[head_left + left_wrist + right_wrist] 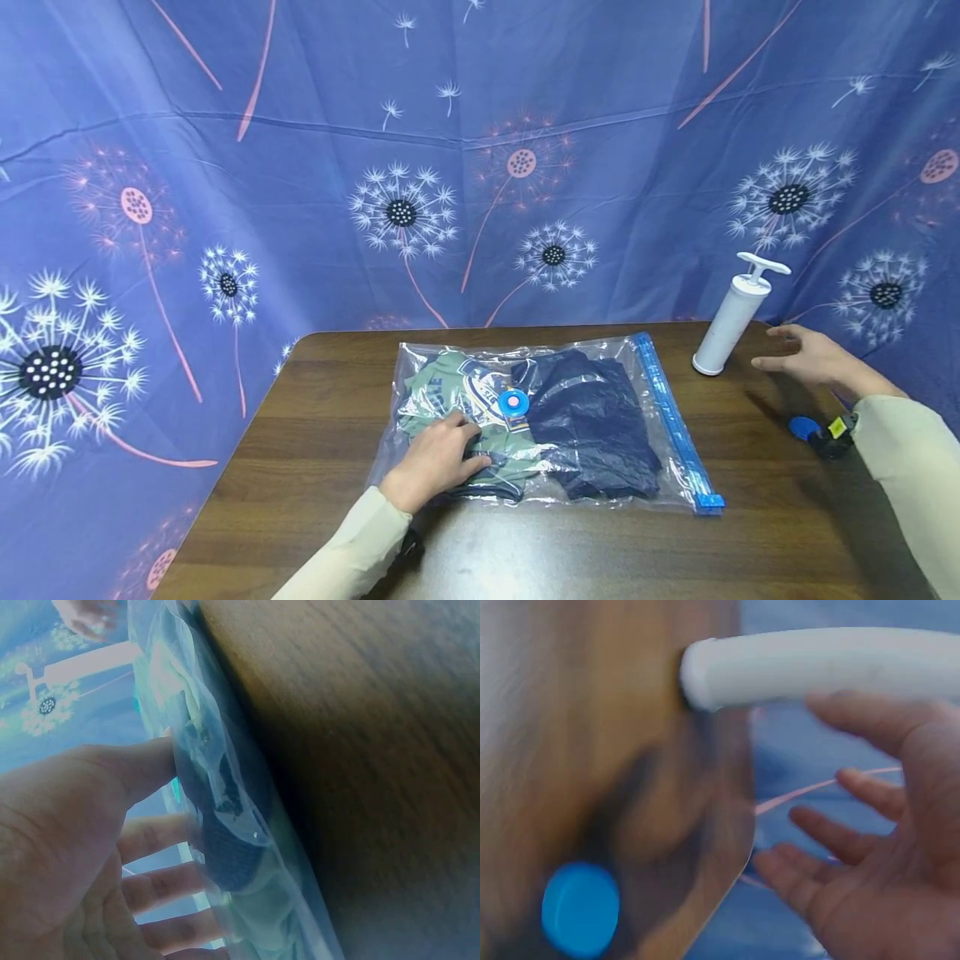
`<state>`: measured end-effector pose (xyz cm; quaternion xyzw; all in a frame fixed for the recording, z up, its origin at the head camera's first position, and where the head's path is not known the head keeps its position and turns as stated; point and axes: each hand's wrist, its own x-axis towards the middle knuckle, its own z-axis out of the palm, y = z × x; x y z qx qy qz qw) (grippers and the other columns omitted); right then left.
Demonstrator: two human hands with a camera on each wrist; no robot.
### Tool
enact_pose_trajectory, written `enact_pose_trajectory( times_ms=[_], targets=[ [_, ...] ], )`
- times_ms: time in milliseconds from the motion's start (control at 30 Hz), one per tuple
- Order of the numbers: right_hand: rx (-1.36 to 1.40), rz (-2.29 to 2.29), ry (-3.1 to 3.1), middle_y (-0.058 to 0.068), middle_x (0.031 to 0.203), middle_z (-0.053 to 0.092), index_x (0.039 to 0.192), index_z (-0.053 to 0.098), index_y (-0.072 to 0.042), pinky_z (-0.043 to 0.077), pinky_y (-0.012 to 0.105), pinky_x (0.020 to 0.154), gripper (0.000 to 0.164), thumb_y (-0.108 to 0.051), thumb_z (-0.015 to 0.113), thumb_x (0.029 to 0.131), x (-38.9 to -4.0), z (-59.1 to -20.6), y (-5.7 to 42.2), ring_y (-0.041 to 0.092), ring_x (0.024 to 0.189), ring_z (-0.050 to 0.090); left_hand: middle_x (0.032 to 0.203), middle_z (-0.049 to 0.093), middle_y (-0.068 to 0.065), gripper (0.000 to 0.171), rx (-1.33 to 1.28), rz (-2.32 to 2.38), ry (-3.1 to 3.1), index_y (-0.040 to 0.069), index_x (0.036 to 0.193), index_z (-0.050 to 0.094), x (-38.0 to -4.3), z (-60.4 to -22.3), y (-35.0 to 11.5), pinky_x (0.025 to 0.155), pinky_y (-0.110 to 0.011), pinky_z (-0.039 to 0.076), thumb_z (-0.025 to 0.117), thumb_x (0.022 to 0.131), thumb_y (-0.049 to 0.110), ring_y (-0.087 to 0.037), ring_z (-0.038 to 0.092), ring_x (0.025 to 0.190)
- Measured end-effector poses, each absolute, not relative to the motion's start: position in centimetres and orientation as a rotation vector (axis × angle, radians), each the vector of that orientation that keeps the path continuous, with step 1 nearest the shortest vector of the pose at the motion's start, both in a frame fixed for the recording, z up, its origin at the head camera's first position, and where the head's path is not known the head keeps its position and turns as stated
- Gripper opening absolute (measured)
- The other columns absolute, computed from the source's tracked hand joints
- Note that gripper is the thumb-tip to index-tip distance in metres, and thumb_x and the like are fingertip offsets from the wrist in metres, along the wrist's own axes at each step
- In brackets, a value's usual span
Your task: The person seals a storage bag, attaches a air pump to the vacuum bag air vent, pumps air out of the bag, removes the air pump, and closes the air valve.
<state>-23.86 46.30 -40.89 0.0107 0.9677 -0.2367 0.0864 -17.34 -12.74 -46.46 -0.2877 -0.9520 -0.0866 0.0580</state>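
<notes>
Right hand (821, 365): fingers spread, just beside the standing white pump (731, 325). Left hand (435, 458): fingers spread, resting on the clothes-filled bag (547, 442). Judged risk: a fingertip knock could topple the narrow pump.

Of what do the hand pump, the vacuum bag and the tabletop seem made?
Hand pump: probably rigid plastic, matte white, smooth and evenly coloured.
Vacuum bag: clear, glossy plastic film, wrinkled over the clothes.
Tabletop: satin brown wood, or perhaps laminate; grain and soft reflection show.
</notes>
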Motion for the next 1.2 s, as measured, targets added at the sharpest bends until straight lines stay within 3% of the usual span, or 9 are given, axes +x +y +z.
enact_pose_trajectory(
  times_ms=[100,167,267,400,500,700,800,1067,1200],
  targets=[
    [0.089,-0.898,2.877,0.05,0.149,0.024,0.157,0.013,0.013,0.045,0.07,0.094,0.099,-0.052,0.061,0.1,-24.3,-40.2,45.4,0.067,0.13,0.034,0.108,0.068,-0.009,0.049,-0.87,-0.269,-2.894,0.008,0.121,0.074,-17.4,-46.5,-12.7,0.086,-0.043,0.058,0.077,0.09,0.045,-0.025,0.069,0.095],
    [0.117,-1.015,2.9,0.048,0.15,0.027,0.159,0.01,0.01,0.05,0.06,0.091,0.101,-0.055,0.06,0.099,-24.5,-40.0,44.6,0.062,0.13,0.037,0.109,0.068,-0.009,0.049,-0.866,-0.268,-2.898,0.008,0.121,0.074,-17.4,-46.5,-12.7,0.086,-0.043,0.058,0.077,0.09,0.045,-0.026,0.069,0.096],
    [0.147,-1.244,2.967,0.04,0.148,0.04,0.159,0.017,0.007,0.056,0.032,0.082,0.094,-0.049,0.063,0.099,-24.7,-40.2,43.2,0.027,0.115,0.061,0.108,0.068,-0.009,0.049,-0.869,-0.267,-2.897,0.007,0.121,0.074,-17.4,-46.5,-12.8,0.086,-0.043,0.058,0.078,0.09,0.045,-0.026,0.069,0.095],
    [0.195,-1.57,3.032,-0.004,0.123,0.059,0.156,0.032,0.001,0.047,0.006,0.072,0.079,-0.038,0.069,0.098,-25.0,-40.8,41.7,-0.017,0.088,0.05,0.108,0.068,-0.009,0.049,-0.874,-0.26,-2.892,0.007,0.121,0.074,-17.4,-46.5,-12.7,0.086,-0.043,0.058,0.078,0.09,0.045,-0.026,0.069,0.095],
    [0.275,-1.799,3.013,-0.028,0.107,0.05,0.153,0.043,-0.013,0.042,0.002,0.075,0.067,-0.033,0.072,0.096,-25.2,-41.2,40.8,-0.019,0.089,0.05,0.108,0.068,-0.009,0.049,-0.871,-0.255,-2.899,0.008,0.121,0.073,-17.4,-46.5,-12.6,0.087,-0.043,0.058,0.077,0.09,0.045,-0.026,0.069,0.095],
    [0.354,-2.048,3.003,-0.03,0.101,0.054,0.122,0.058,-0.036,0.042,0.003,0.073,0.036,-0.022,0.075,0.094,-25.1,-41.4,39.8,-0.014,0.09,0.054,0.111,0.068,-0.01,0.05,-0.859,-0.258,-2.922,0.008,0.122,0.073,-17.5,-46.5,-12.5,0.088,-0.044,0.058,0.077,0.09,0.046,-0.026,0.069,0.098],
    [0.32,-2.004,3.056,-0.031,0.098,0.056,0.115,0.06,-0.036,0.042,0.003,0.072,0.031,-0.022,0.075,0.093,-25.1,-41.3,39.8,-0.014,0.088,0.055,0.111,0.068,-0.009,0.05,-0.855,-0.258,-2.926,0.008,0.122,0.073,-17.5,-46.5,-12.5,0.088,-0.044,0.058,0.077,0.09,0.046,-0.026,0.069,0.097],
    [0.181,-1.657,3.204,-0.037,0.102,0.049,0.136,0.058,-0.015,0.041,0.002,0.074,0.047,-0.036,0.072,0.096,-24.7,-39.7,39.2,-0.019,0.089,0.052,0.109,0.067,-0.008,0.049,-0.849,-0.255,-2.923,0.009,0.121,0.073,-17.5,-46.7,-12.4,0.087,-0.043,0.058,0.077,0.09,0.047,-0.025,0.069,0.096],
    [0.121,-1.738,3.182,-0.034,0.106,0.052,0.138,0.058,-0.016,0.042,0.003,0.076,0.046,-0.033,0.072,0.097,-24.6,-37.8,37.5,-0.015,0.093,0.054,0.109,0.067,-0.009,0.05,-0.831,-0.263,-2.926,0.009,0.122,0.073,-17.5,-46.5,-12.6,0.088,-0.044,0.058,0.078,0.089,0.047,-0.026,0.069,0.097]
  ],
)
